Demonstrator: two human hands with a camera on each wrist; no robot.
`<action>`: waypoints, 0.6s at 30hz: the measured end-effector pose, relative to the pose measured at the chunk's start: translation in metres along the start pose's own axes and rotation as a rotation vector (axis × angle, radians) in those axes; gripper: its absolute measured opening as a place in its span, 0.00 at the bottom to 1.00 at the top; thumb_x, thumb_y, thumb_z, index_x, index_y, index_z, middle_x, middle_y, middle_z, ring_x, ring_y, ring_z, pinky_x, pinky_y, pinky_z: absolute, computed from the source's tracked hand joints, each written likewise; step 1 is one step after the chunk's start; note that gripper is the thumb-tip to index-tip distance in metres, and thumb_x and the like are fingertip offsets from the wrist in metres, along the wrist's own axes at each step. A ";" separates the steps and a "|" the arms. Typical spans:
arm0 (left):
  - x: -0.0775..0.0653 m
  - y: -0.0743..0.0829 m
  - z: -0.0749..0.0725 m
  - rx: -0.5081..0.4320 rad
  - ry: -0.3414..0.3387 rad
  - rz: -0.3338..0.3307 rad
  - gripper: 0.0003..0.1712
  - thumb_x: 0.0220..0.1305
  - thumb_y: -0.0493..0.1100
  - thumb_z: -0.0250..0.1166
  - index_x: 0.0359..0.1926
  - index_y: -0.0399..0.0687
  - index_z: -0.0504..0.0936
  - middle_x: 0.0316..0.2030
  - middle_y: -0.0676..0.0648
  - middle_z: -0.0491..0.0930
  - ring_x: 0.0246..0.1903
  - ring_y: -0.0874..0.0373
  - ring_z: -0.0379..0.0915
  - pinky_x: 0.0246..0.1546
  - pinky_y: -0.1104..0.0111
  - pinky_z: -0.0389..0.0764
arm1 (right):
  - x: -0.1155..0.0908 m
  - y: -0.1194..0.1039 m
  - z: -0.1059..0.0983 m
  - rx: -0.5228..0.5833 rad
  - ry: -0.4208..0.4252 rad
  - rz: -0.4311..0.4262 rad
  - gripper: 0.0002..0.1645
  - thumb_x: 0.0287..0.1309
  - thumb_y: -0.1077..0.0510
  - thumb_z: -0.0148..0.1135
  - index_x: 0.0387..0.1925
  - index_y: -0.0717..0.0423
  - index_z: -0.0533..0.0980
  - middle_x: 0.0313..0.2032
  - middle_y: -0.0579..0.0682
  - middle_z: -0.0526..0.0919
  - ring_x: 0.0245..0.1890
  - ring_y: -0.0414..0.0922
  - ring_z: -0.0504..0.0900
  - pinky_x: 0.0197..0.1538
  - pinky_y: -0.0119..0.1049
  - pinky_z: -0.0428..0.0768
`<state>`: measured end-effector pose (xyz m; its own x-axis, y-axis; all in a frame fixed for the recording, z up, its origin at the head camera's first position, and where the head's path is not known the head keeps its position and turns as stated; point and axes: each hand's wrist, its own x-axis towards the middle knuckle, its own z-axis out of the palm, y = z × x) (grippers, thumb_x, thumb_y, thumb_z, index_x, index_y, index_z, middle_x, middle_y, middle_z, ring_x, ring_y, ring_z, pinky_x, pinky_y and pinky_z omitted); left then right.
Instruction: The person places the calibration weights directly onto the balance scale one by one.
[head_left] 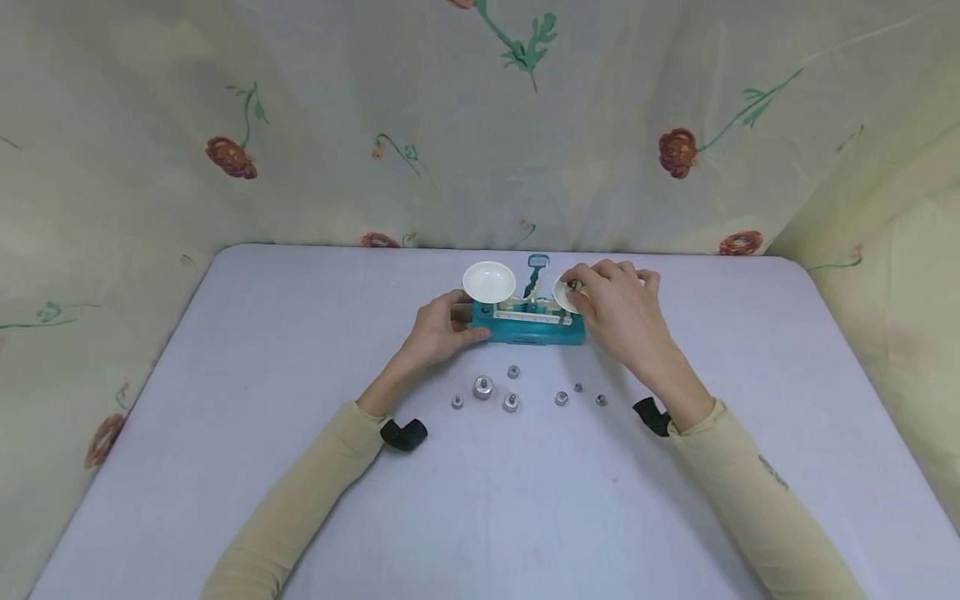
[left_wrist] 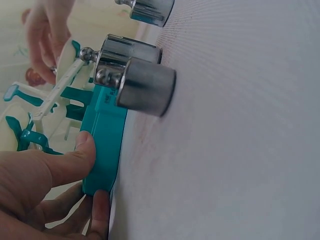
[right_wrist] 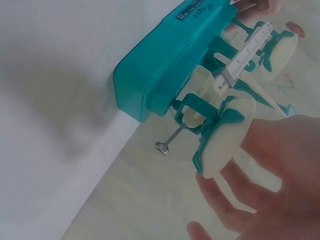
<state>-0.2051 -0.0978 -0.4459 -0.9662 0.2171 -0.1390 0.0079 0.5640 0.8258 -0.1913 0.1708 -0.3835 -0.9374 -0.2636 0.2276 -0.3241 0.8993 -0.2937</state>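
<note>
Seven metal weights (head_left: 483,387) stand loosely scattered on the pale table (head_left: 450,517) at the centre of the frame, just below the teal balance scale (head_left: 528,332), which sits in the upper middle near the table's far edge. Steadying and loading look to be the step in hand: the left hand (head_left: 438,332) grips the near-left end of the base, thumb on the front and fingers curled round the end, while the right hand (head_left: 626,312) reaches over the right pan (head_left: 559,295) and appears to pinch a small metal piece (head_left: 573,284) between thumb and fingertip; whether it already rests on the dish is hidden. The next move would seem to call for a light release, without knocking the pan, and a steady base. Smooth, slightly glossy plastic makes up the boxy, round-cornered base; the left pan (head_left: 488,282) is a shallow white dish. In the right wrist view the white beam (right_wrist: 250,50) carries printed graduations, and a thin rod ends in a shiny metal nut (right_wrist: 161,148). Polished cylinders with knobbed tops fill the upper middle of the left wrist view, hard and probably slippery to pinch.
</note>
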 end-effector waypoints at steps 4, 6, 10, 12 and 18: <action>-0.001 0.001 0.000 0.006 0.000 0.000 0.39 0.69 0.43 0.76 0.76 0.41 0.72 0.64 0.34 0.83 0.61 0.41 0.83 0.65 0.53 0.85 | 0.000 0.000 0.000 0.003 -0.004 0.004 0.15 0.75 0.55 0.67 0.59 0.52 0.83 0.57 0.63 0.87 0.64 0.68 0.78 0.71 0.79 0.61; -0.001 0.001 0.000 0.007 -0.001 -0.003 0.39 0.69 0.43 0.76 0.76 0.41 0.72 0.64 0.34 0.83 0.61 0.41 0.83 0.65 0.53 0.85 | 0.000 0.000 0.000 0.006 -0.005 0.006 0.16 0.75 0.55 0.67 0.60 0.52 0.83 0.58 0.63 0.87 0.64 0.68 0.78 0.70 0.79 0.61; 0.000 0.001 0.000 0.003 -0.002 -0.009 0.38 0.68 0.43 0.76 0.75 0.42 0.72 0.64 0.34 0.83 0.60 0.41 0.84 0.65 0.52 0.85 | 0.000 -0.001 -0.001 0.013 -0.002 0.005 0.16 0.75 0.55 0.67 0.60 0.53 0.83 0.59 0.64 0.86 0.63 0.69 0.78 0.70 0.78 0.62; 0.000 0.001 0.000 0.005 -0.001 -0.010 0.38 0.68 0.43 0.76 0.75 0.42 0.73 0.64 0.34 0.83 0.61 0.41 0.84 0.65 0.52 0.85 | -0.001 -0.001 -0.002 0.015 0.002 0.003 0.17 0.75 0.55 0.67 0.60 0.53 0.82 0.59 0.64 0.86 0.63 0.69 0.78 0.70 0.78 0.61; 0.000 0.001 -0.001 0.006 0.003 -0.014 0.38 0.68 0.43 0.77 0.75 0.42 0.73 0.64 0.34 0.83 0.60 0.41 0.83 0.65 0.52 0.85 | -0.001 -0.004 -0.003 0.022 0.009 0.002 0.17 0.75 0.54 0.68 0.60 0.54 0.82 0.60 0.65 0.84 0.64 0.68 0.78 0.71 0.78 0.61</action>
<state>-0.2052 -0.0981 -0.4448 -0.9669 0.2071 -0.1490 -0.0039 0.5718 0.8204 -0.1886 0.1690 -0.3795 -0.9369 -0.2588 0.2351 -0.3252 0.8919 -0.3142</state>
